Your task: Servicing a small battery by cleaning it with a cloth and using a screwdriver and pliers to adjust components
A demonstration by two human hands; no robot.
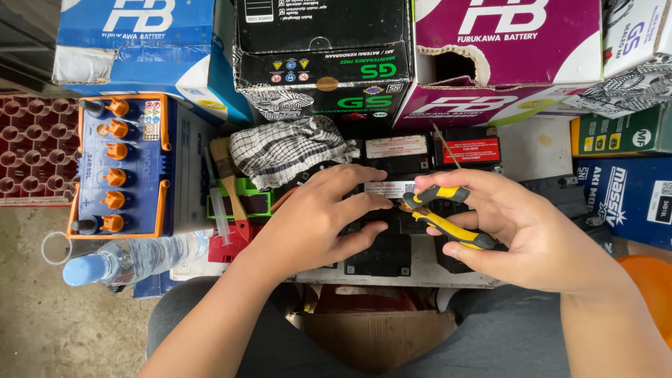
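My left hand [318,217] rests flat on a small black battery [381,252] that sits on a pale board [420,269] in front of my lap, fingers spread over its top. My right hand [521,227] grips pliers [448,213] with yellow and black handles; their jaws point left at the battery's top, close to my left fingertips. Two more small black batteries [465,150] with white and red labels lie just behind.
A white and blue battery with orange caps [126,168] stands at left, a plastic water bottle [129,259] below it. A checked cloth [287,150], a paintbrush [231,185], and stacked cardboard boxes [322,56] crowd the back. Blue boxes [623,196] at right.
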